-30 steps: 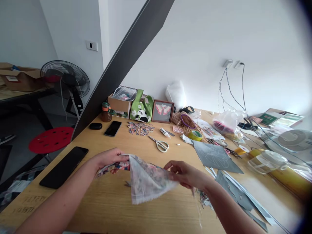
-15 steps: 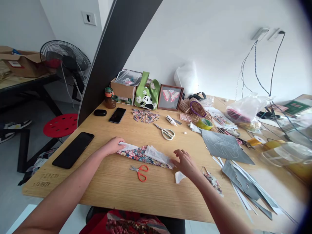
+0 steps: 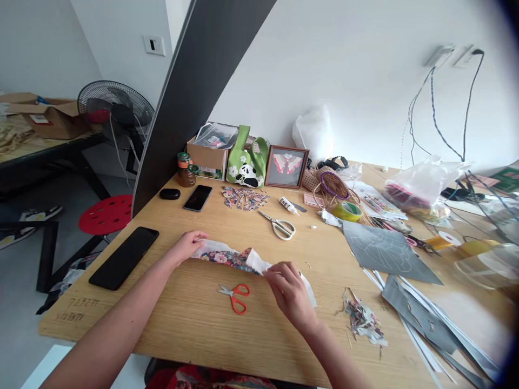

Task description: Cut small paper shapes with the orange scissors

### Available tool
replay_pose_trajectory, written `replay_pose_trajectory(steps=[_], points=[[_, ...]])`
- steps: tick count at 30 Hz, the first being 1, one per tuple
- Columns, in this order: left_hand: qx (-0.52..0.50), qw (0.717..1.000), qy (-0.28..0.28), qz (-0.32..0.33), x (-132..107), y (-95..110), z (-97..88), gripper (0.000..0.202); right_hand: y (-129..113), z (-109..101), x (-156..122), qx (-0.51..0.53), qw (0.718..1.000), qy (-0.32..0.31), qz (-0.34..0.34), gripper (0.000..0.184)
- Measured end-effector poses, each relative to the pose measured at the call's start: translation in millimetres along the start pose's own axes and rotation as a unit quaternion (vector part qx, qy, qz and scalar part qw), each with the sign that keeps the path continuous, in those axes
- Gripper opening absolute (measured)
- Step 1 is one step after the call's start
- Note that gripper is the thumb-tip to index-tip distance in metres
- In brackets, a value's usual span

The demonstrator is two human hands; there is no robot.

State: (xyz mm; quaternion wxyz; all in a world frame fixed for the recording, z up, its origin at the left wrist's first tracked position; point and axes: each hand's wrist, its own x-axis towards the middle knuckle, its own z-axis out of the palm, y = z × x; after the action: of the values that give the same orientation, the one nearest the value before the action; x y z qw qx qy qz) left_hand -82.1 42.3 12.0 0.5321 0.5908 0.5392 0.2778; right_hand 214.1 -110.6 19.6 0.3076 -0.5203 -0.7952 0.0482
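Observation:
A strip of floral-print fabric (image 3: 227, 257) with a white backing lies folded on the wooden table (image 3: 190, 319). My left hand (image 3: 187, 246) presses and pinches its left end. My right hand (image 3: 288, 293) pinches the white right end of the fabric, fingers closed on it. Small orange-handled scissors (image 3: 234, 295) lie just in front of the fabric, between my arms, untouched.
A black tablet (image 3: 124, 257) lies left of my left hand. Behind are a phone (image 3: 198, 198), cut floral pieces (image 3: 244, 198), white scissors (image 3: 280, 226), glue, a panda bag (image 3: 247, 165), a picture frame (image 3: 287, 167). Fabric scraps (image 3: 362, 320) and grey paper sheets (image 3: 381, 250) lie right.
The fabric, held up and spread a second ago, now lies folded on the table. My right hand left it briefly, then moved left and gripped its right end. The orange scissors came into view.

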Motion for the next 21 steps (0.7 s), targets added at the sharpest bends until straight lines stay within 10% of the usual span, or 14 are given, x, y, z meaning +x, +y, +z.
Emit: replay_pose_trajectory(steps=[7, 13, 21], points=[[-0.048, 0.998, 0.021, -0.020, -2, -3, -2.5, 0.064, -26, -6, -65, 0.006, 0.996, -0.045, -0.082, 0.020], [-0.088, 0.995, 0.034, -0.036, -5, -2, -3.4, 0.068, 0, -5, -96, -0.129, 0.967, 0.099, 0.196, 0.022], [-0.092, 0.995, 0.023, -0.010, 0, -13, -3.9, 0.068, 32, -16, -91, -0.182, 0.916, 0.066, 0.352, 0.026]])
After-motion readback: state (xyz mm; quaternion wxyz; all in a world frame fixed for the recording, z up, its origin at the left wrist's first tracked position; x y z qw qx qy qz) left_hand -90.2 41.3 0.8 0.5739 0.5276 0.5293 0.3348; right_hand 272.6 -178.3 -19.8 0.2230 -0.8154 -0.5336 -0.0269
